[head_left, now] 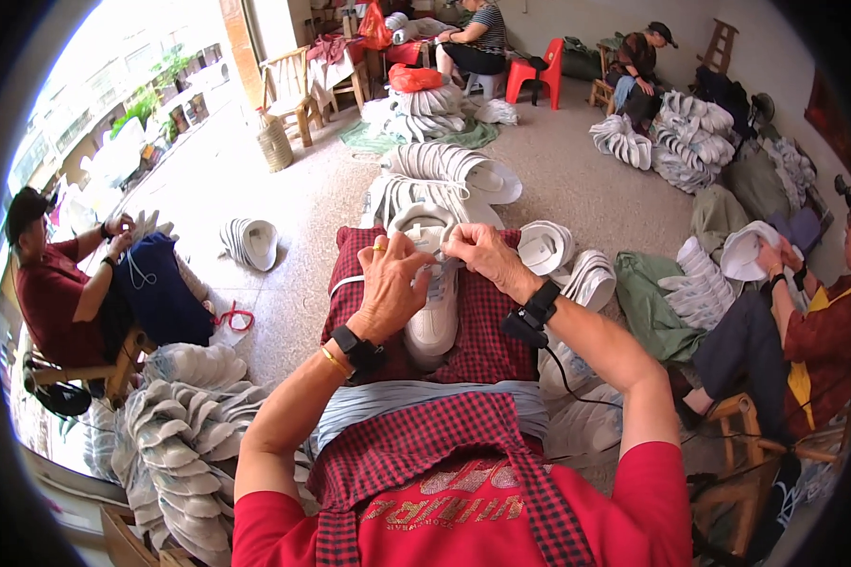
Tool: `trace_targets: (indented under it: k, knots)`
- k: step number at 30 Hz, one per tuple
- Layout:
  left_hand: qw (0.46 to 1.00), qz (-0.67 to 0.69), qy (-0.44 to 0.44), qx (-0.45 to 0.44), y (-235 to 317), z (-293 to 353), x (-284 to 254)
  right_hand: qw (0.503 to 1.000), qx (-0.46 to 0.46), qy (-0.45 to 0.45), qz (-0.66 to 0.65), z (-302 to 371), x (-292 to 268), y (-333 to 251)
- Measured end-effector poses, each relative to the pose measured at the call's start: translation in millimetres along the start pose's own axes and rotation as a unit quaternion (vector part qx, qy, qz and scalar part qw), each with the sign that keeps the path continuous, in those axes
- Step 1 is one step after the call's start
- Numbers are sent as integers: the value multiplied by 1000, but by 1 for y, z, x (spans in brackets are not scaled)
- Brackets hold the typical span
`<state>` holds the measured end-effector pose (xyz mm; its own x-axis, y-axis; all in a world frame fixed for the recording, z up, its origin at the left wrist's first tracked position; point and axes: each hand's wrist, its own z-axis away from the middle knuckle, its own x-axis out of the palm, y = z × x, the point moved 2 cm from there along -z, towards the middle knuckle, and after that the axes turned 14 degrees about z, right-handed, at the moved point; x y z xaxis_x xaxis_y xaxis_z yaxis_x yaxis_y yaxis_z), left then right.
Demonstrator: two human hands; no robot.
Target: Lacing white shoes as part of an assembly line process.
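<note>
Nearest, on the wearer's side of the fingers, a pale blue bundle of strips (pixel 482 397) lies across the lap, presumably for easy reach; whether laces or cloth cannot be told. Ahead of it a red-and-black checked cloth (pixel 496 331) covers the lap, probably as padding and protection.

Directly under the fingers, on that cloth, is a white shoe (pixel 432 326), toe toward the wearer, opening away; the orientation appears to present the lacing area to both hands. The left hand (pixel 390 281) bends over it from the left, fingers curled; whether they grip cannot be determined. The right hand (pixel 490 253) has its fingertips pinched together at the opposite edge; any lace between them is too small to confirm.

Just beyond the fingers stands a row of white shoe parts (pixel 444 168), seemingly nested to save room. Right of the fingers, near, is a similar stack (pixel 545 248); left, well apart, a small group (pixel 249 243) rests on the floor (pixel 298 203). Farthest ahead, a heap (pixel 411 115) sits on green cloth (pixel 355 138), likely spread against dirt.
</note>
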<state>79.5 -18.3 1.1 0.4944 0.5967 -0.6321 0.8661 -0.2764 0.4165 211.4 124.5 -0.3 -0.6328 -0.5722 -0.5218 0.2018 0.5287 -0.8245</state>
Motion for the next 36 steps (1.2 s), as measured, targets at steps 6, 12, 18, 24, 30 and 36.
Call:
trace_targets:
  k: [6,12,18,24,30,36]
  knots:
    - [998,-14,-36,-42,-3,-12,11,1000,0,-9,-19,5,0,0]
    - [932,268,-224,-99,-22,-22,-27,986,-107,102,74,5,0,6]
    - [855,393,-225,-253,-16,-22,-23,956,-224,112,155,16,0,-14]
    - [870,420,-149,-211,-19,-30,-22,981,-162,-63,80,16,-9,-10]
    - [971,153,-45,-175,-43,-14,-49,977,28,-180,-115,33,-41,-23]
    - [992,55,-103,-47,-42,-1,-39,976,-122,-26,178,23,-76,-33]
